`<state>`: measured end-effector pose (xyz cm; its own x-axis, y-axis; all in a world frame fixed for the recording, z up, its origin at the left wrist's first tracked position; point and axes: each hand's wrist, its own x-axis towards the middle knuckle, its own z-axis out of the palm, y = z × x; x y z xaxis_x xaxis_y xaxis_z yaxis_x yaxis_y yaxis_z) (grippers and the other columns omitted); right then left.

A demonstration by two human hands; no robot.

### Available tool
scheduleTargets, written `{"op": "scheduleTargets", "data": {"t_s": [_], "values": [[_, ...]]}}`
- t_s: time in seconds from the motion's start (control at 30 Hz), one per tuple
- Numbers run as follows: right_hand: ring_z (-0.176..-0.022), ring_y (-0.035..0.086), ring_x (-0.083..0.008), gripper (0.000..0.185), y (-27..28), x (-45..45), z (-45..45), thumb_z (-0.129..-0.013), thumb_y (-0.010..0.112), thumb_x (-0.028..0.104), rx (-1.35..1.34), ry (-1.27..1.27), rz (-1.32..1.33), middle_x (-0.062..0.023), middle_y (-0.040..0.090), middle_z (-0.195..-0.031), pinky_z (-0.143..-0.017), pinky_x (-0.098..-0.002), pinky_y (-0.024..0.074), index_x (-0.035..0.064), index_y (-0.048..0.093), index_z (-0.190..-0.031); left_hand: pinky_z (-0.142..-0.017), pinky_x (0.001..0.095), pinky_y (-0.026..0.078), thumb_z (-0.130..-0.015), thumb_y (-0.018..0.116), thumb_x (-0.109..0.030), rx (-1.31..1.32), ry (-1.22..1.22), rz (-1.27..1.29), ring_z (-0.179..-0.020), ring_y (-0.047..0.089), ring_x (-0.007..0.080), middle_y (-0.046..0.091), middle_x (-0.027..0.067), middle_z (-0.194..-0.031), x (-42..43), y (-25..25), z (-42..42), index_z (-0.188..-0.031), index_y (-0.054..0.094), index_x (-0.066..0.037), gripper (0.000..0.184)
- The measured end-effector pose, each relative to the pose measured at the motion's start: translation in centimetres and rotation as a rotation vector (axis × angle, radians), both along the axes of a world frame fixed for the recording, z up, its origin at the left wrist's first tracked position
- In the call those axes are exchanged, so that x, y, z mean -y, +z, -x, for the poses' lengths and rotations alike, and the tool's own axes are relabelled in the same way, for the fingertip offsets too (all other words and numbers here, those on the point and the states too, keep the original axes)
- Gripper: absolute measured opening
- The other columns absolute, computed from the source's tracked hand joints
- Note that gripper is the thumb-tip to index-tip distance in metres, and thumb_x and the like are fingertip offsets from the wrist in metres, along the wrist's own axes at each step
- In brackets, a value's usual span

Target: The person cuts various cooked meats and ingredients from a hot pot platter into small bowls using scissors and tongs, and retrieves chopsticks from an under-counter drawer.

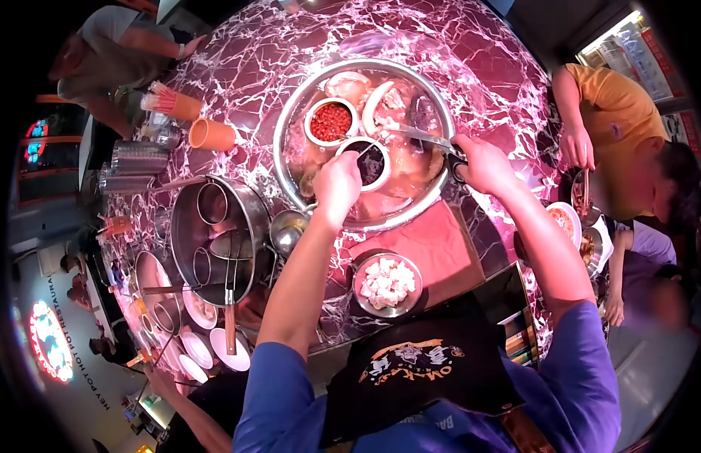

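My left hand [338, 181] is closed at the near-left rim of a white bowl of dark sauce [372, 167]. A thin stick appears to run from its fingers across the bowl. My right hand [485, 164] grips scissors [424, 137] with dark handles, their metal blades reaching left over the food. Beneath both hands is a large round metal pan [284, 162] of broth and large pieces of meat [393, 98]. A second white bowl, of chopped red chillies [330, 122], sits in the pan beside the sauce. The scissor tips partly blend into the meat.
Near me stands a metal bowl of white chunks [387, 283] beside a reddish cloth [441, 253]. Left are a deep pot [186, 249] with strainers, a ladle [288, 230], an orange cup [212, 134] and stacked plates [230, 349]. People stand left and right; one hand [577, 147] works at right.
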<state>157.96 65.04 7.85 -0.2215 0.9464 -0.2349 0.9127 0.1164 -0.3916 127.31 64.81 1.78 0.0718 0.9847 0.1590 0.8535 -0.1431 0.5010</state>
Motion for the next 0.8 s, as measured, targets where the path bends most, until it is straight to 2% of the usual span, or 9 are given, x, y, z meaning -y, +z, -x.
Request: {"op": "scheduleTargets", "data": {"t_s": [0.1,0.27,0.33,0.47,0.5,0.8], "values": [[-0.1,0.065,-0.0408,0.045,0.4,0.1,0.3,-0.078,0.068,0.015,-0.021,0.014,0.019,-0.0226,0.067,-0.103,-0.086,-0.0507,0.0514,0.008,0.056,-0.121,-0.078,0.049,0.055,-0.09,0.059,-0.017,0.05,0.099,0.14,-0.087,0.069,0.0391,0.072,0.018,-0.092,-0.7,-1.7,-1.0,-0.104,0.073,-0.014,0.019],[-0.104,0.064,-0.0404,0.052,1.0,1.2,-1.3,-0.077,0.07,0.02,-0.051,-0.014,0.068,-0.0219,0.066,-0.107,-0.088,-0.0493,0.0512,0.009,0.054,-0.124,-0.079,0.0477,0.055,-0.092,0.061,-0.02,0.215,0.198,0.164,-0.089,0.069,0.0401,0.071,0.0198,-0.093,0.0,-3.6,-1.4,-0.106,0.073,-0.013,0.02],[-0.104,0.063,-0.0393,0.061,2.3,2.3,-1.5,-0.074,0.07,0.019,-0.04,-0.069,0.05,-0.0212,0.065,-0.11,-0.089,-0.0482,0.0508,0.0103,0.05,-0.132,-0.08,0.0451,0.054,-0.093,0.061,-0.019,0.397,0.184,0.084,-0.09,0.069,0.0387,0.071,0.0202,-0.094,0.3,-4.6,-0.5,-0.106,0.073,-0.01,0.019],[-0.106,0.063,-0.0398,0.06,1.4,0.8,0.4,-0.075,0.071,0.024,-0.008,-0.077,0.123,-0.0219,0.064,-0.11,-0.09,-0.0482,0.0503,0.0105,0.05,-0.129,-0.082,0.041,0.054,-0.094,0.061,-0.016,0.497,0.178,0.157,-0.092,0.071,0.0353,0.072,0.0205,-0.096,0.4,-4.3,0.3,-0.107,0.073,-0.007,0.019],[-0.106,0.063,-0.0392,0.06,0.6,0.3,0.7,-0.078,0.071,0.031,0.008,-0.019,0.093,-0.0212,0.064,-0.112,-0.092,-0.048,0.0508,0.0117,0.049,-0.13,-0.082,0.0405,0.054,-0.093,0.062,-0.015,0.534,0.161,0.161,-0.092,0.071,0.0343,0.072,0.0201,-0.096,0.2,-4.9,0.4,-0.107,0.073,-0.007,0.02],[-0.109,0.063,-0.0379,0.058,2.0,-1.2,0.1,-0.075,0.072,0.028,0.01,0.009,0.145,-0.0199,0.065,-0.113,-0.093,-0.0472,0.0507,0.0123,0.052,-0.128,-0.082,0.0396,0.054,-0.093,0.062,-0.015,0.492,0.175,0.163,-0.093,0.071,0.0335,0.072,0.0197,-0.096,-0.5,-4.4,0.8,-0.108,0.073,-0.007,0.02]]}}
